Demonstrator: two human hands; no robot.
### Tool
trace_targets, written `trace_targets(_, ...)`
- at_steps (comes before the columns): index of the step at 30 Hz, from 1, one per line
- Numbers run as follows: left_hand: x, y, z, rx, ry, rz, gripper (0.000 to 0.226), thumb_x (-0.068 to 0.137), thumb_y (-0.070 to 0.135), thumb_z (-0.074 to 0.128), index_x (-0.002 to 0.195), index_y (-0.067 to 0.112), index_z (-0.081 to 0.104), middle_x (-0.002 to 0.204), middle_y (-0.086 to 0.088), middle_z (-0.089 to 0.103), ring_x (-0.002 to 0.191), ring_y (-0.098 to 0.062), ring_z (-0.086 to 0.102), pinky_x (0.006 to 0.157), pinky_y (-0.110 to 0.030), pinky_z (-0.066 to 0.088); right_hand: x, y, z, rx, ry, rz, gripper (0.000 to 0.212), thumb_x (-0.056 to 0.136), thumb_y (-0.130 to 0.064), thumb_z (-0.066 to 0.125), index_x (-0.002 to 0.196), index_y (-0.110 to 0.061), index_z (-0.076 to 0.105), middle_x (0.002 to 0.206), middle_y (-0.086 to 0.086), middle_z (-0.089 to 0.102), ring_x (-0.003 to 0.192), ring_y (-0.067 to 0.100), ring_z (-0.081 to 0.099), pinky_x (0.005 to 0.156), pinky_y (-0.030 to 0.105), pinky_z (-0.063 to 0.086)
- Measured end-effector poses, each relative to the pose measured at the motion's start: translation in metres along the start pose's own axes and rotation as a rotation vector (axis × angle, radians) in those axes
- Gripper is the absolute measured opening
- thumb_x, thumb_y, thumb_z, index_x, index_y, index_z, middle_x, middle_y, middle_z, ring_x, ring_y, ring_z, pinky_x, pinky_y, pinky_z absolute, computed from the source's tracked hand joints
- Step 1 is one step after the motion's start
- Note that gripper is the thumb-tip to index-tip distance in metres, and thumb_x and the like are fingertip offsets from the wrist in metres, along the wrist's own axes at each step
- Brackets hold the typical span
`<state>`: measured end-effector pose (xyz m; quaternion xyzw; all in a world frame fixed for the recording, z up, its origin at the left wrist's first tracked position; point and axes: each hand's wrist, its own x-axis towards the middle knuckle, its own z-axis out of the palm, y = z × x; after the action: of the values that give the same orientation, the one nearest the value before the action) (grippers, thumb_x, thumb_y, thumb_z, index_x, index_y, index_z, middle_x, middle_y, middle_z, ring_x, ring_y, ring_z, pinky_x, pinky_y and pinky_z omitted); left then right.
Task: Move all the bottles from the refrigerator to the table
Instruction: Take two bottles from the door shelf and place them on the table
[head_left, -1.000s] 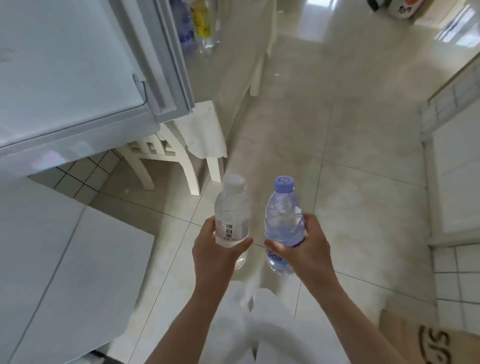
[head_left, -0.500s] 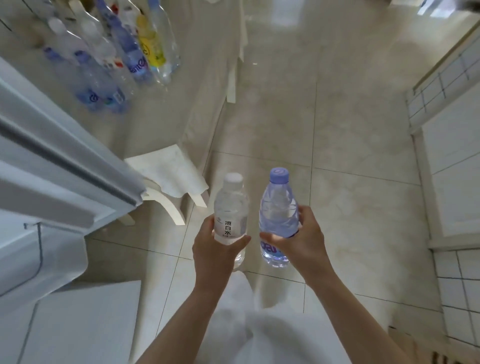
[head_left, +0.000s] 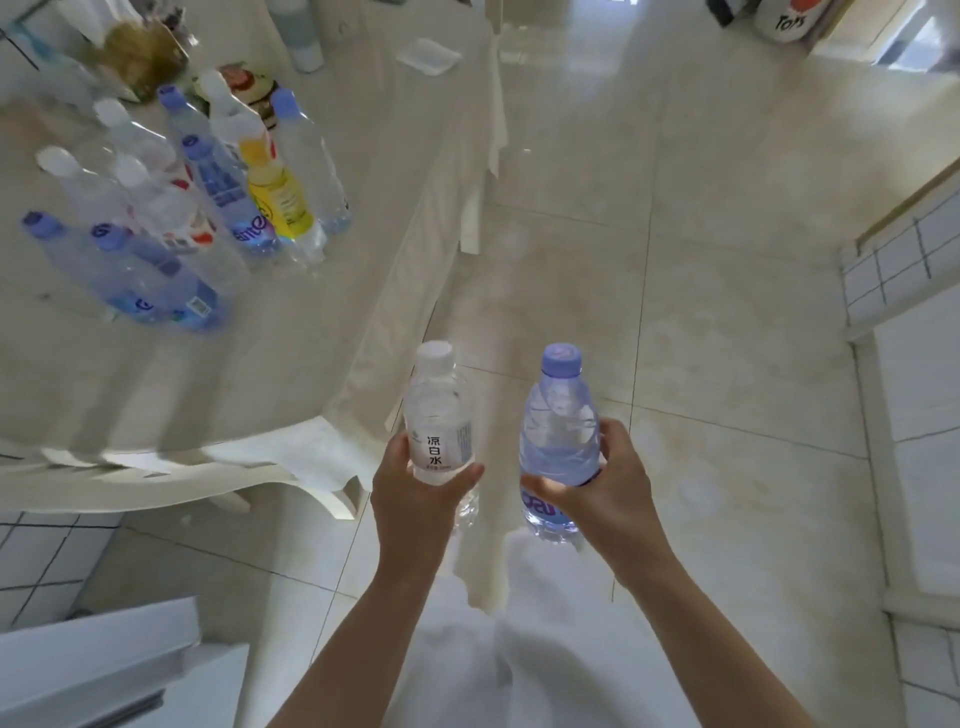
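Note:
My left hand (head_left: 415, 499) grips a clear white-capped water bottle (head_left: 439, 415) around its lower half. My right hand (head_left: 602, 483) grips a bluish bottle with a purple cap (head_left: 558, 421). Both bottles stand upright over the floor, just right of the table's near corner. The table (head_left: 291, 332), covered in a cream cloth, fills the upper left. On it stands a cluster of several bottles (head_left: 208, 208), among them one with a yellow label (head_left: 275, 192) and some with purple caps. The white refrigerator (head_left: 98, 660) shows only as an edge at the lower left.
A white chair (head_left: 306, 483) is tucked under the table's near edge. A white lid (head_left: 428, 54) and a tall grey container (head_left: 298, 31) sit at the table's far end. Beige tiled floor (head_left: 701, 312) stretches ahead. A white tiled counter (head_left: 909, 312) lines the right side.
The view has swung away from the refrigerator toward the table, which now fills the upper left. Both hands still hold their bottles in front of me, closer to the table's corner.

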<state>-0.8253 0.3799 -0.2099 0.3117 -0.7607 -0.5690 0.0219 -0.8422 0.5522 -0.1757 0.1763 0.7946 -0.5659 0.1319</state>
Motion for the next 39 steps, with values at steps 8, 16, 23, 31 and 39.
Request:
trace_targets(8,0.064,0.044,0.06,-0.12,0.262,-0.157,0.048,0.058,0.016,0.09,0.095,0.023,0.06,0.09,0.006,0.071,0.088,-0.018,0.069,0.081,-0.043,0.056,0.127,-0.054,-0.025,-0.226,-0.24,-0.129,0.06,0.057,-0.021,0.088,0.104,-0.031,0.051,0.09,-0.015,0.065,0.081,0.0,0.064,0.071,0.022,0.05)
trace_targets(16,0.102,0.059,0.06,-0.144,0.473,-0.23,0.051,0.055,0.024,0.092,0.095,0.024,0.06,0.088,0.005,0.071,0.084,-0.019,0.069,0.079,-0.046,0.057,0.211,-0.114,0.009,-0.415,-0.477,-0.28,0.043,0.061,-0.015,0.084,0.077,-0.031,0.048,0.071,-0.004,0.062,0.06,0.01,0.057,0.059,0.026,0.047)
trace_targets(23,0.162,0.057,0.016,-0.154,0.665,-0.296,0.053,0.052,0.028,0.093,0.091,0.022,0.059,0.084,0.005,0.069,0.082,-0.022,0.067,0.077,-0.049,0.056,0.255,-0.147,0.107,-0.486,-0.588,-0.328,0.047,0.049,-0.031,0.077,0.087,-0.017,0.053,0.062,-0.008,0.059,0.051,0.005,0.052,0.051,0.029,0.047)
trace_targets(31,0.237,0.059,-0.045,-0.168,0.814,-0.259,0.052,0.058,0.022,0.092,0.095,0.019,0.055,0.082,0.015,0.062,0.08,-0.018,0.062,0.071,-0.032,0.047,0.259,-0.193,0.216,-0.504,-0.7,-0.532,0.062,0.055,-0.022,0.085,0.104,-0.023,0.046,0.081,-0.015,0.057,0.074,0.013,0.056,0.06,0.008,0.039)
trace_targets(39,0.292,0.049,-0.072,-0.229,1.006,-0.315,0.057,0.056,0.019,0.092,0.097,0.022,0.053,0.084,0.01,0.062,0.078,-0.02,0.061,0.071,-0.027,0.043,0.272,-0.211,0.312,-0.467,-0.845,-0.649,0.061,0.058,-0.024,0.085,0.107,-0.016,0.049,0.094,-0.006,0.06,0.083,0.016,0.059,0.069,0.025,0.043)
